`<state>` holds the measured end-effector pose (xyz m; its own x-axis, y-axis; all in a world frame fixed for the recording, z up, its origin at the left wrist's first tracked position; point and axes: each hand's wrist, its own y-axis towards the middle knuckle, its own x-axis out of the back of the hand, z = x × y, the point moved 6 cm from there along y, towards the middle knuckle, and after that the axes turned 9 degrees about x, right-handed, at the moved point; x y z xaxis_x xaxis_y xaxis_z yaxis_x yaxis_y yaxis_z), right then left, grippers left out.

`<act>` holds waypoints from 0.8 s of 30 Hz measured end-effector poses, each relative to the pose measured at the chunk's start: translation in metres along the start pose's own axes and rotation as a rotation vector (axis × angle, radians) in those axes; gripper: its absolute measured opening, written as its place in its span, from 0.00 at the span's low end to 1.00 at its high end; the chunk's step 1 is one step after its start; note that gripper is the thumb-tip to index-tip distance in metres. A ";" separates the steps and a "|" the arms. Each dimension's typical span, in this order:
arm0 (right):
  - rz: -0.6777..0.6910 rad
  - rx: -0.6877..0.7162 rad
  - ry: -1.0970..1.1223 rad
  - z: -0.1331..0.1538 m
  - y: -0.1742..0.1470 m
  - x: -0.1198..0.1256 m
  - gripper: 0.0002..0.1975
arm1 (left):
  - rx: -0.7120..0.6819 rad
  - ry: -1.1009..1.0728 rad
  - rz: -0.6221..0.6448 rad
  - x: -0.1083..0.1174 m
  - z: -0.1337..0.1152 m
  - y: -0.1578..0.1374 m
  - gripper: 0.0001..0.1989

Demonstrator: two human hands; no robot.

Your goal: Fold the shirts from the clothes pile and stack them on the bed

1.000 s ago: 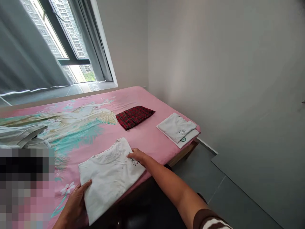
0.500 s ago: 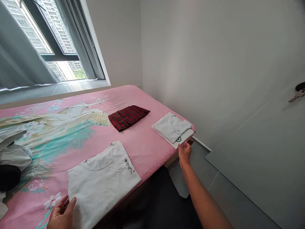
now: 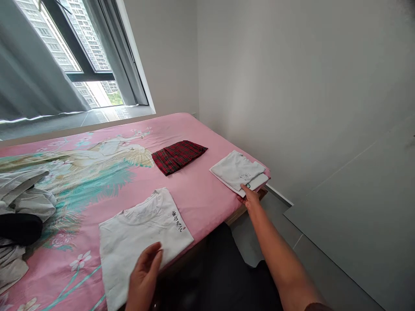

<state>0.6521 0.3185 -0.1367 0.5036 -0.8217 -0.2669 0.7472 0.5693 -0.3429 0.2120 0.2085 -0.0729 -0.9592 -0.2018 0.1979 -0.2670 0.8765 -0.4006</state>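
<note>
Two folded white T-shirts lie stacked near the bed's right corner, a smaller one (image 3: 235, 169) on top of a larger one (image 3: 257, 183) with a dark green print. My right hand (image 3: 249, 196) grips the near edge of this stack, thumb above and fingers beneath. My left hand (image 3: 144, 274) hovers over the near part of another folded white T-shirt (image 3: 129, 242) with dark lettering; its thumb and fingers are apart and hold nothing. Behind lies a folded red plaid garment (image 3: 179, 156), touched by neither hand.
A pink floral sheet (image 3: 201, 198) covers the bed. At its left lies a heap of pale cloth (image 3: 30, 196) with a black item (image 3: 19, 229). A grey wall (image 3: 275, 86) runs along the right, and a curtained window (image 3: 90, 52) is at the far left.
My left hand has moved right, from the lettered T-shirt's left edge to above its near part. My right hand has shifted left along the stack, its thumb now on top. The view has turned slightly left.
</note>
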 end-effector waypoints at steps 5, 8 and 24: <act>0.034 -0.085 0.120 -0.010 -0.025 -0.012 0.18 | 0.314 -0.225 0.593 -0.124 -0.022 -0.004 0.27; 0.086 -0.103 0.139 -0.025 -0.052 -0.009 0.17 | 0.495 -0.391 0.710 -0.186 -0.023 0.012 0.21; 0.520 0.118 0.071 -0.033 -0.096 -0.007 0.16 | 0.440 -0.519 0.450 -0.278 -0.066 0.062 0.21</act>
<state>0.5624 0.2701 -0.1319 0.7928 -0.4254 -0.4365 0.4525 0.8906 -0.0463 0.4683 0.3479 -0.0942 -0.8751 -0.1432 -0.4622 0.2456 0.6916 -0.6792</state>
